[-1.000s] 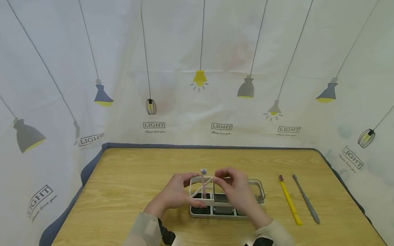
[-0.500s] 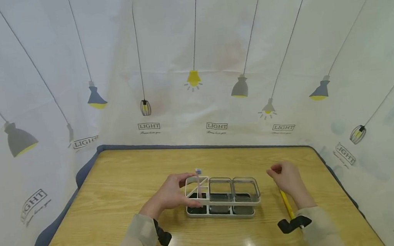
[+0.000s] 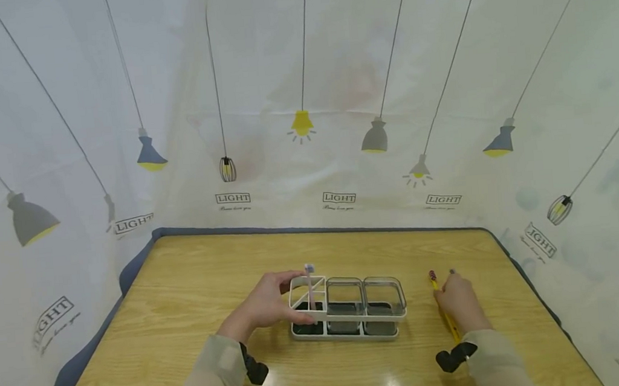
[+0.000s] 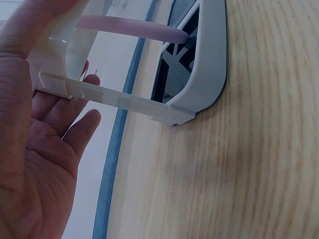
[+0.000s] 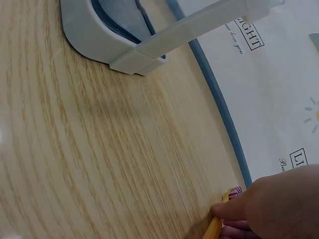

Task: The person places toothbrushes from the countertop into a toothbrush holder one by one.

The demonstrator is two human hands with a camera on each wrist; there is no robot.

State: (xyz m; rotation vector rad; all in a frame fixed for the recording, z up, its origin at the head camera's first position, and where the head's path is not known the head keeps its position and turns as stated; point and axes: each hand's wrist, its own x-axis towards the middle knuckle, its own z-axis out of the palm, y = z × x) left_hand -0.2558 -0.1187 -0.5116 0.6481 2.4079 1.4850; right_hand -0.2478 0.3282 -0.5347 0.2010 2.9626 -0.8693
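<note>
My left hand (image 3: 263, 302) grips the left end of the upper rack of a white two-tier toothbrush holder (image 3: 365, 319). Its thumb lies at the front and the other fingers go behind. A pink toothbrush (image 3: 310, 287) stands upright in the divided left compartment; in the left wrist view its pink handle (image 4: 132, 27) reaches down to the dark base. To the right of the holder, my right hand (image 3: 460, 305) pinches a yellow toothbrush (image 5: 213, 229) just below its head, thumb on the near side. The grey toothbrush (image 3: 453, 271) is mostly hidden behind this hand, only its head showing.
Two clear cups (image 3: 345, 296) sit in the middle and right openings of the holder. The wooden table (image 3: 211, 255) ends at a blue-edged border, with a lamp-patterned white curtain (image 3: 258, 100) rising behind and at both sides.
My right hand has left the holder, moved right and come down onto the yellow toothbrush. My left hand has kept its grip on the holder. The head view has shifted slightly.
</note>
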